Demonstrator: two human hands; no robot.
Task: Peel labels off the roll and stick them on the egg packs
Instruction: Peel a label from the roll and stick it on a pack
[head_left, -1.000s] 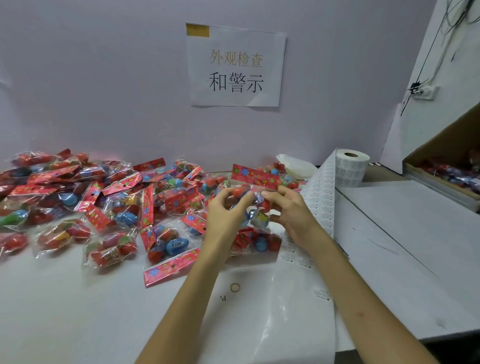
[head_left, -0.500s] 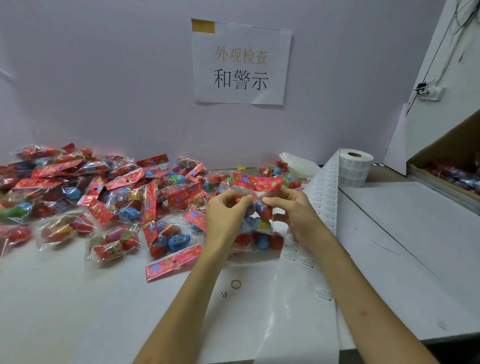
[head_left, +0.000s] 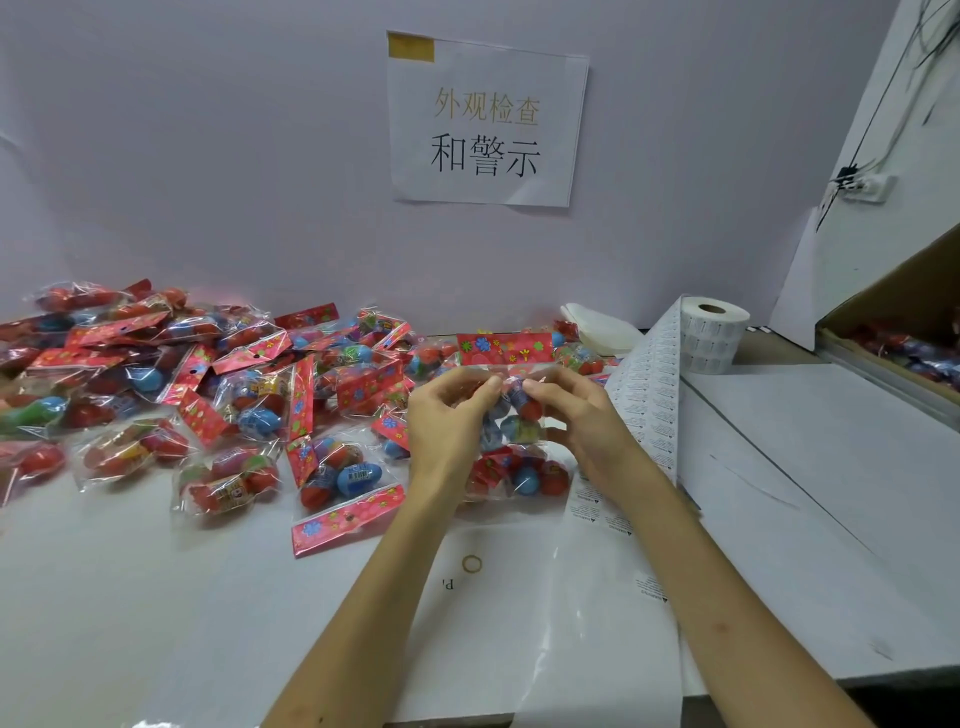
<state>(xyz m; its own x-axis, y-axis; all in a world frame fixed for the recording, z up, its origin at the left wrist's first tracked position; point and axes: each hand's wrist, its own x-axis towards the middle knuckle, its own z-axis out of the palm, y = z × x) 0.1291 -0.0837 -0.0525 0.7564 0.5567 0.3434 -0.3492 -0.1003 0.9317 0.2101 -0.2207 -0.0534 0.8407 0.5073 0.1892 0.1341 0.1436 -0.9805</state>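
A: What is nearest?
B: Two hands. The left hand (head_left: 447, 421) and right hand (head_left: 582, 421) both pinch one egg pack (head_left: 506, 349) in their fingers, above the worktop (head_left: 104, 597).
A: And farther?
B: One label strip (head_left: 649, 395), then one label roll (head_left: 711, 332) at the right. The pile of packs (head_left: 208, 395) at the left overlaps too much to count.
A: Any change?
B: The held pack's red header was tilted before; now it is level.

Hands together, fingertips nearly meeting
Left hand (head_left: 447, 423) and right hand (head_left: 584, 415) sit side by side, fingers curled, thumbs and forefingers pinching the pack (head_left: 505, 349); bare forearms angle in from below.
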